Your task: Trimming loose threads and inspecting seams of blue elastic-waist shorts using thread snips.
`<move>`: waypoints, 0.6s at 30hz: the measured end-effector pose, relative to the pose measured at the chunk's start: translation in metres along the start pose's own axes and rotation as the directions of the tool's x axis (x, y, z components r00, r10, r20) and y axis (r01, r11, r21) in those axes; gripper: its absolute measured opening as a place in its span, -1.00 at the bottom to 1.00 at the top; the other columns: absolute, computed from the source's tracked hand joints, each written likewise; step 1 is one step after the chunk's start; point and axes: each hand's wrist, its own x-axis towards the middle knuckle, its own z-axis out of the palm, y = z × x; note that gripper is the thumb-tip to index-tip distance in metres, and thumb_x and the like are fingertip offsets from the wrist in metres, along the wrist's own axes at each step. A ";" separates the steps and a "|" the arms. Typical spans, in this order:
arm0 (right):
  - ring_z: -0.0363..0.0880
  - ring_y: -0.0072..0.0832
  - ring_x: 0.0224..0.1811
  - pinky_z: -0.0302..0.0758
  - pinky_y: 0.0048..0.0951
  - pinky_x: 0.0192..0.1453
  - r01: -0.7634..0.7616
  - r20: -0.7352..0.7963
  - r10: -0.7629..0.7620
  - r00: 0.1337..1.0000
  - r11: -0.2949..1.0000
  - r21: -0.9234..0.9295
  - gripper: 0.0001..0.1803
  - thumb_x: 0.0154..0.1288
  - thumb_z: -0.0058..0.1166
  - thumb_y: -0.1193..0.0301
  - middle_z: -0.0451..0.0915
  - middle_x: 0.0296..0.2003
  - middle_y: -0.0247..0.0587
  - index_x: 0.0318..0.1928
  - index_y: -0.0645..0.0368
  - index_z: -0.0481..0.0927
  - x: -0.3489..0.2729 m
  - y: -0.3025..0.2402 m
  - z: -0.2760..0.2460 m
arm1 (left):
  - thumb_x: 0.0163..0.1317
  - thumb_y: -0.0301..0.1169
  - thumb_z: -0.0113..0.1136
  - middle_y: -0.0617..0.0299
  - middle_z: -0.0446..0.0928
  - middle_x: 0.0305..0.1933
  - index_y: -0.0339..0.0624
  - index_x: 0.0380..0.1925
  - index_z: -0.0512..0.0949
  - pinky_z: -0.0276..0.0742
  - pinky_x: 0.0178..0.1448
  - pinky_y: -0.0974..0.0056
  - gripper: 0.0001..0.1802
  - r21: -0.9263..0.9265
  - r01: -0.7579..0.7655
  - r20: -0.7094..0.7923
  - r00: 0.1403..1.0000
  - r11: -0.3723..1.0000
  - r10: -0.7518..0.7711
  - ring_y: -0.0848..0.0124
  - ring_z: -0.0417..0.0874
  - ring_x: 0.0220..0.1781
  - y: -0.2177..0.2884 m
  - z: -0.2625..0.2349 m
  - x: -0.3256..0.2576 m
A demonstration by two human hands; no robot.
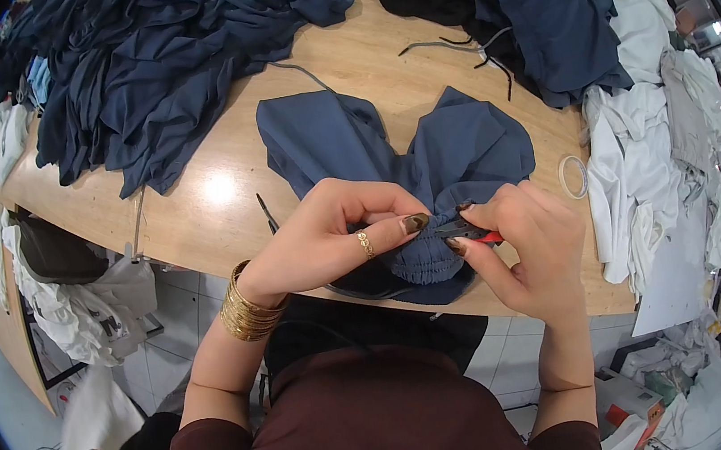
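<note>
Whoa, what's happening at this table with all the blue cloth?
A person is working on a navy garment spread on the wooden table. Their left hand pinches its gathered band, while their right hand holds a small red-handled tool, perhaps thread snips, against the gathers. Whether it is cutting anything is too small to tell. A big heap of navy cloth lies farther off to the left.

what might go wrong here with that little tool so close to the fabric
The small tool, probably snips, in the right hand might nick the gathered navy fabric it meets. It could also slip and catch the left hand, which has a fingertip close to the tool's end.
</note>
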 end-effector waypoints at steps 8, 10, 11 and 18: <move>0.39 -0.38 -0.53 0.23 -0.41 -0.48 -0.015 -0.005 0.015 1.000 1.000 0.019 -0.76 -0.01 0.26 0.32 0.47 -0.51 -0.36 -0.36 0.11 0.51 0.003 -0.001 0.003 | 0.32 -0.47 0.07 0.45 0.49 -0.40 -0.38 -0.21 0.56 0.32 -0.26 0.56 -0.82 0.005 -0.006 0.057 0.998 1.000 0.006 0.73 0.36 -0.35 -0.001 -0.008 -0.002; 0.39 -0.38 -0.53 0.24 -0.41 -0.47 -0.017 -0.009 0.017 1.000 0.999 0.029 -0.77 -0.01 0.26 0.33 0.47 -0.52 -0.36 -0.37 0.10 0.50 0.001 0.001 0.001 | 0.32 -0.47 0.07 0.45 0.49 -0.40 -0.38 -0.20 0.56 0.31 -0.26 0.56 -0.82 0.025 -0.003 0.054 0.999 1.000 0.002 0.73 0.36 -0.35 0.001 -0.004 -0.001; 0.39 -0.38 -0.53 0.24 -0.41 -0.47 -0.017 -0.012 0.017 1.000 0.999 0.030 -0.77 -0.01 0.26 0.33 0.47 -0.52 -0.36 -0.37 0.10 0.50 0.000 0.001 0.000 | 0.32 -0.47 0.07 0.45 0.49 -0.40 -0.38 -0.20 0.56 0.31 -0.26 0.56 -0.82 0.028 -0.003 0.054 0.999 1.000 0.001 0.73 0.36 -0.35 0.001 -0.003 -0.001; 0.38 -0.38 -0.53 0.23 -0.42 -0.48 -0.027 -0.012 0.028 1.000 0.999 0.039 -0.78 -0.03 0.27 0.35 0.46 -0.53 -0.35 -0.40 0.10 0.49 0.001 0.000 0.001 | 0.32 -0.48 0.06 0.45 0.49 -0.39 -0.39 -0.19 0.56 0.31 -0.26 0.57 -0.82 0.009 0.012 0.059 0.998 1.000 -0.013 0.73 0.36 -0.34 0.000 -0.006 0.000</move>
